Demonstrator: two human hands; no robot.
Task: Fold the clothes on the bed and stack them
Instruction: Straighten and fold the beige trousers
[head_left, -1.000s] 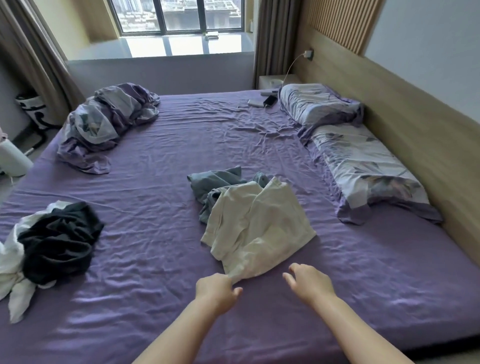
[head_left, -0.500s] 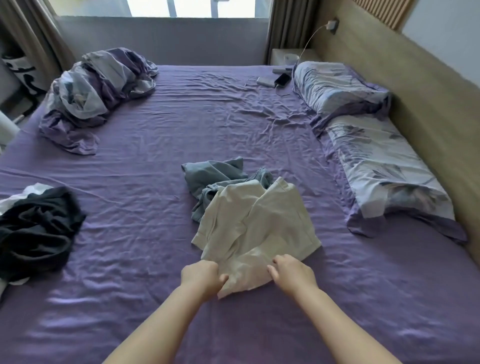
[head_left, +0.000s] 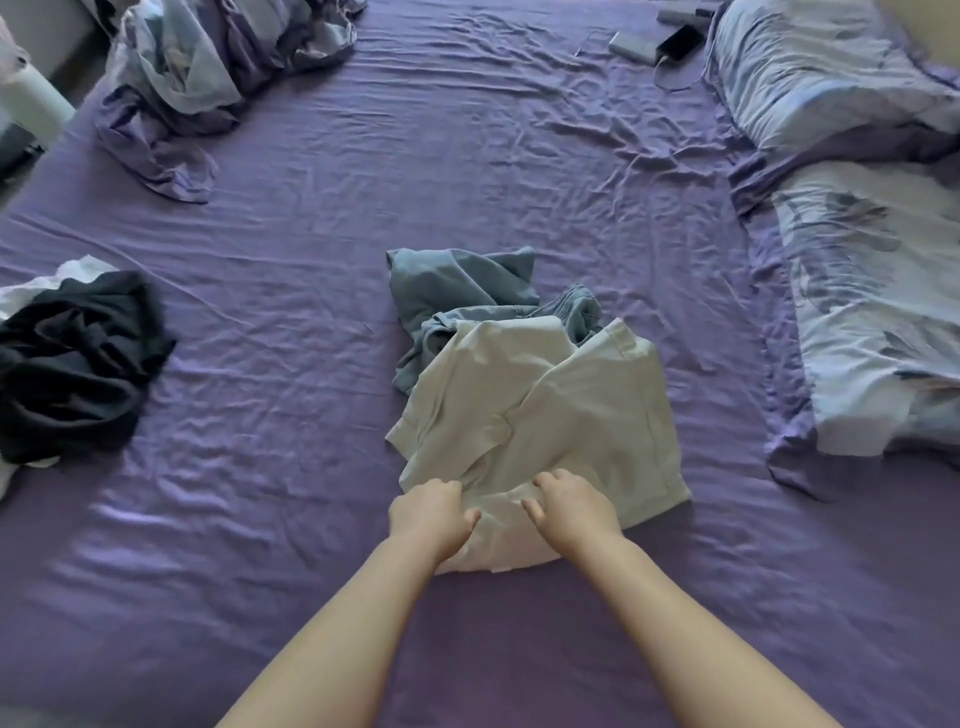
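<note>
Right now both hands sit at the near hem of the crumpled cream cotton T-shirt (head_left: 545, 415), which lies at lower centre of the frame on the wrinkled purple bed sheet (head_left: 311, 364). The left hand (head_left: 428, 514) has its fingers curled under, thumb meeting them on a bunch of the hem; the right hand (head_left: 571, 506) has its fingers curled down into the cloth just beside it, apparently gripping a fold, though the fingertips are hidden. The 2 hands are near each other, with a little cloth between them.

From the fingers the shirt runs away toward the top of the frame, its long axis pointing up and slightly right. Both hands are equally close, so spreading it probably means drawing the hem apart sideways.

Its far end overlaps a rumpled slate-blue soft garment (head_left: 457, 291). A heap of black cloth over white cloth (head_left: 72, 364) lies well apart at the left edge. The cream fabric looks thin, matte and limp, creased in broad folds, with a stitched hem showing at its right edge (head_left: 631, 345).

Nothing looks folded or stacked yet; the task seems to be at its beginning.
</note>
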